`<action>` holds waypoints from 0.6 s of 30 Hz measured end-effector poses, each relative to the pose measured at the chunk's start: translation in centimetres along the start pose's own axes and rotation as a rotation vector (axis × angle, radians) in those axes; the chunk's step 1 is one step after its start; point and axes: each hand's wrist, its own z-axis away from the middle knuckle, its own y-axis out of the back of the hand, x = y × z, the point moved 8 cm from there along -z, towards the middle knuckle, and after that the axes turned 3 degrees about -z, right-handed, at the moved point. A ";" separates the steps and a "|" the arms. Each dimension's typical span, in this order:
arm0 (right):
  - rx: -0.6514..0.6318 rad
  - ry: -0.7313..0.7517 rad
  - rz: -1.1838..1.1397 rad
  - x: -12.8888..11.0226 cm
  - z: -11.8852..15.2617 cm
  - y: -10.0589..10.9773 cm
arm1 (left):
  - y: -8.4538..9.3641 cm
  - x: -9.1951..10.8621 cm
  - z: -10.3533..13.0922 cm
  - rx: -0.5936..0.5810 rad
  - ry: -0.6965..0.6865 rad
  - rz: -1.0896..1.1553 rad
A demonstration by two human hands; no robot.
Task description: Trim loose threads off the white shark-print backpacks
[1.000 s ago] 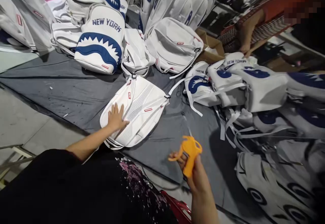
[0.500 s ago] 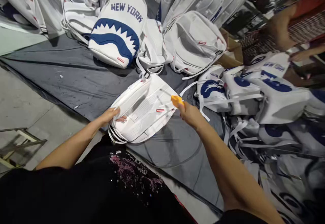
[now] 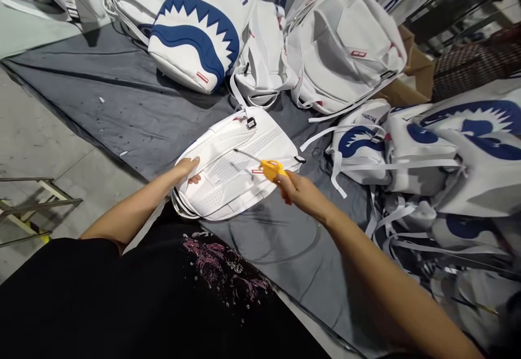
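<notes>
A white backpack (image 3: 223, 196) lies on the dark table cover, its perforated back panel and shoulder straps facing up. My left hand (image 3: 188, 169) grips a padded strap on its left side, with the thumb on top and fingertips showing beneath. In my right hand (image 3: 293, 186) is a yellow-orange air blow gun (image 3: 270, 170), held just above the bag's right part. Its thin metal nozzle points left over the perforated panel. A black buckle (image 3: 251, 123) sits at the bag's top. The blow gun does not appear to touch the fabric.
Behind stands a white backpack with a blue shark-mouth patch (image 3: 195, 39). More white bags (image 3: 345, 50) stand beside it, and several (image 3: 362, 142) are piled on the right. A clear hose (image 3: 301, 253) curves over the grey cover (image 3: 101, 115). A cardboard box (image 3: 419, 71) sits behind.
My right hand has moved the blow gun from the bag's right edge inward over the panel. The bag's top strap has shifted, and its buckle shows more plainly. The camera view has moved slightly.
</notes>
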 end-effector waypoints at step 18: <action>-0.161 -0.168 0.052 8.0 9.0 -0.7 | -10.4 0.3 6.1 0.173 -0.534 -0.170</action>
